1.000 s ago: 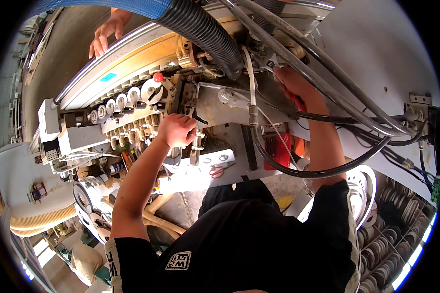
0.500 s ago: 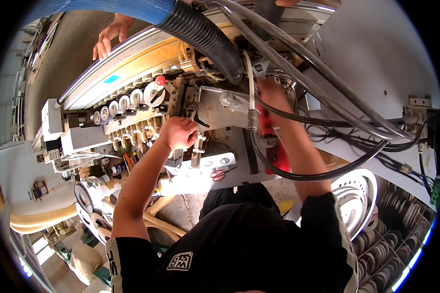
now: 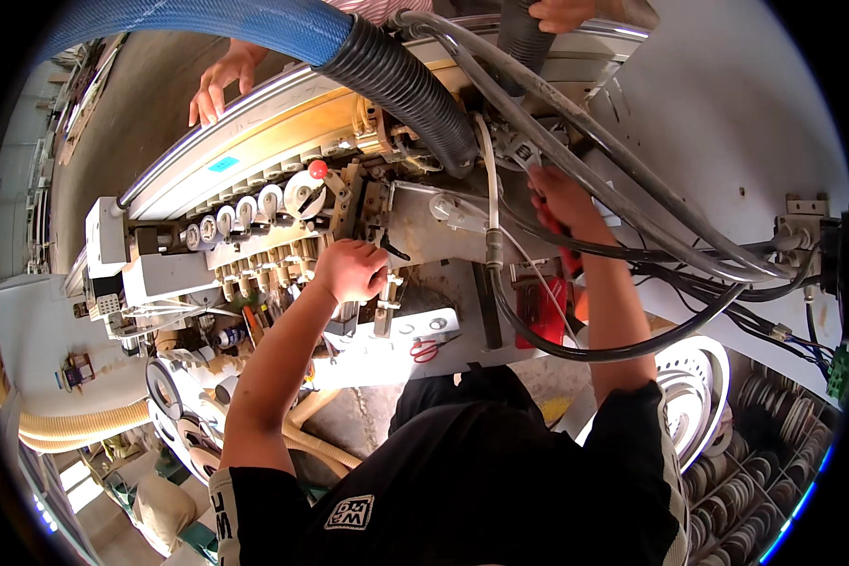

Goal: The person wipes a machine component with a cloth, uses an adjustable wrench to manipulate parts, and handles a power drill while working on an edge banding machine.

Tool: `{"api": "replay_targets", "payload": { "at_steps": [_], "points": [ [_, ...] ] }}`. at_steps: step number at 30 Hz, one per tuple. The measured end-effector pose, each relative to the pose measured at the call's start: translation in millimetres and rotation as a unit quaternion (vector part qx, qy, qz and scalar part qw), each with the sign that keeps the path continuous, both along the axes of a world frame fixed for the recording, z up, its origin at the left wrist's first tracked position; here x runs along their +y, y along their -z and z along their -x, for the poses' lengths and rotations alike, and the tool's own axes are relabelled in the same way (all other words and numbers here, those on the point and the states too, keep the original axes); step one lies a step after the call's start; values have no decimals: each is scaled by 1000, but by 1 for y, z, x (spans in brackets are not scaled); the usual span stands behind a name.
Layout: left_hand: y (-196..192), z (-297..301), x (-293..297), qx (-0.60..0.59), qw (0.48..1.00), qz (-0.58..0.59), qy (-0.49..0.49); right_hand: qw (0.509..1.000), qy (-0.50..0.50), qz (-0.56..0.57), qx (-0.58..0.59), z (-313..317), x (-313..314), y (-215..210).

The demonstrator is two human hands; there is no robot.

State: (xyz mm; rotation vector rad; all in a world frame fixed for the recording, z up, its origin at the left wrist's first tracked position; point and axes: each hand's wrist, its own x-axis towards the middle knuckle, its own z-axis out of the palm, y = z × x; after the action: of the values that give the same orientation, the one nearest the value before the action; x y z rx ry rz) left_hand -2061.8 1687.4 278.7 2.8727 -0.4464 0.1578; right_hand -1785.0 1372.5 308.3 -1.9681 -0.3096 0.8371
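My left hand (image 3: 352, 271) is curled into a loose fist over the machine's metal blocks. Just right of its knuckles is a small black lever (image 3: 394, 248). Whatever the fingers may hold is hidden. Further right, my right hand (image 3: 568, 203) is wrapped around an adjustable wrench (image 3: 528, 156) with a red handle. Its grey jaw points up and left, under the dark hoses near the machine's back. Part of the handle shows below the hand, crossed by a black hose (image 3: 538, 351).
A co-worker's hand (image 3: 222, 87) rests on the far rail; another hand (image 3: 561, 12) is by the ribbed duct (image 3: 524, 42). The thick blue hose (image 3: 198, 21) crosses above. Red-handled scissors (image 3: 426, 350) lie on the near ledge, with a red tray (image 3: 541, 316) right of them.
My right hand has swung right and nearer with the wrench, whose jaw now shows plainly. My left hand stays by the lever. Slight shift of the whole view.
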Motion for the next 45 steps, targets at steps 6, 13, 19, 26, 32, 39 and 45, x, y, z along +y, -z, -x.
{"api": "replay_targets", "payload": {
  "at_steps": [6, 13, 19, 26, 32, 39, 45],
  "points": [
    [3, -4, -1, 9, 1000, 0, 3, 973, -10, 200, 113, -33, 15, -114],
    [-1, 5, 2, 19, 1000, -14, -13, 996, -17, 40, 76, -35, 21, -17],
    [1, -5, -2, -17, 1000, 11, 2, 812, 286, -413, 297, 55, 88, 106],
    [1, 2, 2, -18, 1000, 5, -5, 968, 176, -172, 43, 64, 77, 81],
    [2, -2, -1, 1, 1000, 10, -5, 993, 87, -21, 83, 17, 22, 7],
    [1, 2, 0, -3, 1000, 6, -3, 993, -33, 95, 69, -20, 14, -62],
    [3, 1, 0, 1, 1000, 4, -4, 997, 60, -52, -7, 30, 38, 20]
  ]
}}
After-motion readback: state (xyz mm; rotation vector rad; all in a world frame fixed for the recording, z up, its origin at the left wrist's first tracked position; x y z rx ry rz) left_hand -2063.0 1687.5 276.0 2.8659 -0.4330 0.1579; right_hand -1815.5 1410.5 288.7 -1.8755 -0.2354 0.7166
